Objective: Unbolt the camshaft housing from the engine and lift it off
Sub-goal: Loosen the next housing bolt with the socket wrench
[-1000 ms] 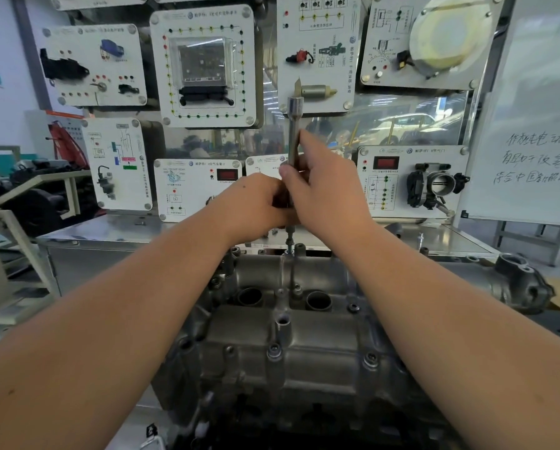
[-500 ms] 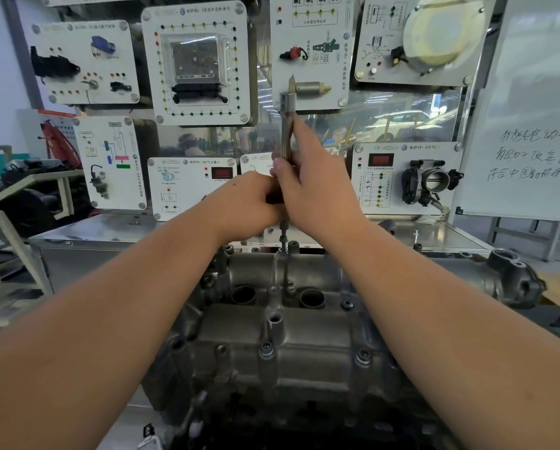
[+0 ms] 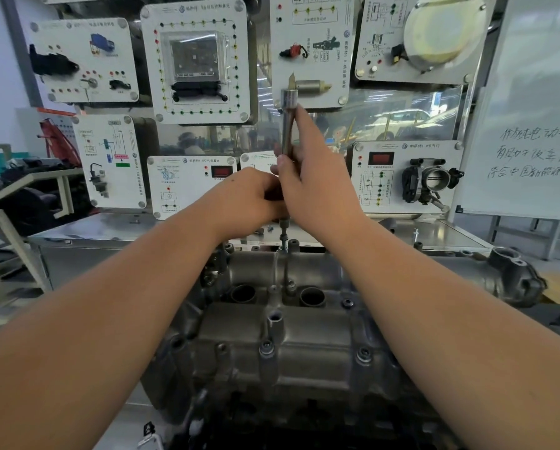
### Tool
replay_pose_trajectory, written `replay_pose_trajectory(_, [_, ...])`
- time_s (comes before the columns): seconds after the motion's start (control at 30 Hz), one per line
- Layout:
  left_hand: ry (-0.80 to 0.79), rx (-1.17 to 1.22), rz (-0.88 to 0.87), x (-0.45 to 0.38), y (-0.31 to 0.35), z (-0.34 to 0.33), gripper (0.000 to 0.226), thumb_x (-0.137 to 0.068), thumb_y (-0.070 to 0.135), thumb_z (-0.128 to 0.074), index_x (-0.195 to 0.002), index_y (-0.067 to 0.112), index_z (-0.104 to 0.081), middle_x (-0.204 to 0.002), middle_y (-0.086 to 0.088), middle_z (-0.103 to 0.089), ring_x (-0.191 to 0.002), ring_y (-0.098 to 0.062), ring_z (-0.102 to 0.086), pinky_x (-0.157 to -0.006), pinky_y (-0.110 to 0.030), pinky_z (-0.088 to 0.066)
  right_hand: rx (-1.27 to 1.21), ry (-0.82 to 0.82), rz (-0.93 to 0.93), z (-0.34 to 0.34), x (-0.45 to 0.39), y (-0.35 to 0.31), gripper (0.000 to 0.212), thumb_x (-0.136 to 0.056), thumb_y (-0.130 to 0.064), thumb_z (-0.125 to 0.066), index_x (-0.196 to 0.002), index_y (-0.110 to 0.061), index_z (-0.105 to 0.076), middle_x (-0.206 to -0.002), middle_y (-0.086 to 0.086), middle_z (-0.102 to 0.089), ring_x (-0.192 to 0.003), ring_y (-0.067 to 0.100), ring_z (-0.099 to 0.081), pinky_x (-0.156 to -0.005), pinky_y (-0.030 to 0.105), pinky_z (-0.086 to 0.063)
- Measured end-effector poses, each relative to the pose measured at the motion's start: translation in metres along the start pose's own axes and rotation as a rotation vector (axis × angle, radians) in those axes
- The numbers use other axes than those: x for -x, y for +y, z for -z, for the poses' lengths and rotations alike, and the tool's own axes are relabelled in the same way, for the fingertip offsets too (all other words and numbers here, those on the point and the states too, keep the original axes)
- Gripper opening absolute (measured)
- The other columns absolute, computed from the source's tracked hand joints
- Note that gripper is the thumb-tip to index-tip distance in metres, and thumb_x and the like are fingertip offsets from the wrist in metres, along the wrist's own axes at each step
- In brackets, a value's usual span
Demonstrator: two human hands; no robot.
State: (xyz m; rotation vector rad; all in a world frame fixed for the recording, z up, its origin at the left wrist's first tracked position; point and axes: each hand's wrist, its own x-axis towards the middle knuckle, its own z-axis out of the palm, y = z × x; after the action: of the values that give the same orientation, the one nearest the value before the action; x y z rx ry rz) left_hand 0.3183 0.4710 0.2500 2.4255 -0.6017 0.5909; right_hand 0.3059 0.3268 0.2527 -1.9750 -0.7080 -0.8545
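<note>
While the housing sits bolted down, status by item:

Camshaft housing [image 3: 272, 336]: on top of the engine, centre of view, directly below both hands. Not lifted.

Near bolts [image 3: 267, 347]: several heads seated along the housing's near edge and right side. Judgement: most of the unbolting is left.

Far bolt [image 3: 284, 240]: at the housing's far edge, standing proud of the casting with shank showing. Judgement: backed out most of the way.

Driver [image 3: 287, 125]: long steel extension, upright over the far bolt, lower end on the bolt head. Vertical so the bit stays square in the head.

Right hand [image 3: 311, 186]: above the far edge of the housing. Thumb and fingers pinch the shaft mid-length, index finger laid up along it. Likely spinning it by fingertip, since a loose bolt needs no leverage.

Left hand [image 3: 252, 203]: just left of the right hand, touching it. Fingers curled round the lower part of the driver; exact contact is hidden by the right hand. Likely steadying the tool over the bolt.

Bench [image 3: 116, 228]: steel top behind the housing, a couple of small loose parts on it.

Trainer panels [image 3: 194, 60]: on the wall above the bench, behind the driver tip.

Whiteboard [image 3: 538, 125]: right of the panels, handwriting on it.
</note>
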Motion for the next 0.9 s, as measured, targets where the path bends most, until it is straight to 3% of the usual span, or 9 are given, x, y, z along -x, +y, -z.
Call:
replay_pose_trajectory(0.13, [0.003,-0.007,-0.01,-0.0004,0.0009,0.0005,0.019,-0.085,0.027,-0.074,-0.073,0.042,-0.072,-0.069,0.016,-0.072,-0.065,0.0,-0.067,-0.058,-0.015,-0.048,0.01,0.059,-0.003,-0.0001,-0.0002,0.0019,0.065,-0.099,-0.026,-0.062,-0.156,-0.024,-0.032,-0.11,0.001,-0.072,-0.094,0.017,-0.068,-0.08,0.029,-0.052])
replay_pose_trajectory(0.23, [0.012,-0.018,0.023,-0.0006,0.0014,-0.0011,0.015,-0.081,0.036,-0.074,-0.086,0.021,-0.076,-0.078,0.001,-0.075,-0.075,-0.017,-0.071,-0.069,-0.033,-0.057,0.061,0.072,-0.015,-0.0001,-0.0029,0.0021,0.052,-0.1,-0.025,-0.059,-0.15,-0.023,-0.044,-0.123,-0.001,-0.069,-0.103,0.017,-0.065,-0.081,0.02,-0.043])
replay_pose_trajectory(0.37, [-0.013,0.033,-0.007,0.002,0.0024,0.0006,0.014,-0.089,0.023,-0.073,-0.079,0.033,-0.074,-0.078,0.014,-0.075,-0.073,-0.011,-0.07,-0.061,-0.019,-0.055,0.036,0.035,-0.031,0.0005,-0.0029,0.0018,0.051,-0.103,-0.018,-0.05,-0.152,-0.02,-0.037,-0.1,0.005,-0.071,-0.088,0.02,-0.068,-0.081,0.04,-0.056])
replay_pose_trajectory(0.5, [-0.001,0.048,-0.005,0.0012,0.0013,0.0018,0.013,-0.084,0.023,-0.077,-0.077,0.034,-0.075,-0.077,0.015,-0.075,-0.072,-0.003,-0.069,-0.059,-0.013,-0.05,0.024,0.043,-0.005,0.0,-0.0008,0.0015,0.049,-0.101,-0.023,-0.055,-0.148,-0.019,-0.04,-0.097,0.003,-0.071,-0.075,0.017,-0.064,-0.073,0.034,-0.053])
replay_pose_trajectory(0.57, [0.005,0.052,0.001,0.0005,0.0014,0.0009,0.004,-0.079,0.032,-0.078,-0.078,0.03,-0.074,-0.077,0.01,-0.074,-0.071,-0.007,-0.068,-0.062,-0.019,-0.052,0.052,0.064,0.004,-0.0004,-0.0016,0.0015,0.04,-0.099,-0.027,-0.06,-0.137,-0.017,-0.051,-0.098,0.0,-0.071,-0.081,0.015,-0.064,-0.073,0.029,-0.049])
replay_pose_trajectory(0.63, [0.007,0.039,0.009,0.0005,0.002,-0.0004,0.017,-0.072,0.04,-0.075,-0.078,0.024,-0.074,-0.074,0.006,-0.073,-0.069,-0.014,-0.067,-0.062,-0.025,-0.052,0.065,0.076,-0.01,-0.0005,-0.0031,0.0015,0.029,-0.1,-0.025,-0.058,-0.127,-0.015,-0.056,-0.094,0.0,-0.071,-0.08,0.014,-0.063,-0.067,0.025,-0.043])
replay_pose_trajectory(0.7, [-0.011,0.039,0.006,0.001,0.0024,-0.0001,0.009,-0.076,0.036,-0.075,-0.073,0.028,-0.072,-0.07,0.011,-0.072,-0.063,-0.012,-0.066,-0.054,-0.017,-0.049,0.03,0.053,-0.038,-0.0008,-0.0032,0.0009,0.037,-0.102,-0.024,-0.055,-0.138,-0.015,-0.05,-0.095,0.001,-0.071,-0.087,0.017,-0.067,-0.073,0.028,-0.048])
replay_pose_trajectory(0.8, [-0.023,0.0,-0.006,0.0011,0.0021,0.0012,0.029,-0.085,0.023,-0.074,-0.061,0.038,-0.068,-0.063,0.011,-0.068,-0.052,-0.003,-0.059,-0.048,-0.01,-0.042,-0.006,0.01,-0.026,-0.001,-0.0009,0.0,0.057,-0.105,-0.023,-0.05,-0.156,-0.025,-0.026,-0.09,0.005,-0.073,-0.087,0.021,-0.07,-0.08,0.037,-0.055])
replay_pose_trajectory(0.9, [-0.017,-0.007,-0.003,0.001,0.0043,0.0025,0.034,-0.084,0.02,-0.074,-0.06,0.044,-0.068,-0.063,0.014,-0.068,-0.052,0.002,-0.058,-0.048,-0.008,-0.041,0.042,0.007,0.01,-0.0015,0.0008,0.0001,0.062,-0.104,-0.026,-0.052,-0.158,-0.025,-0.022,-0.096,0.007,-0.073,-0.084,0.022,-0.068,-0.08,0.04,-0.056])
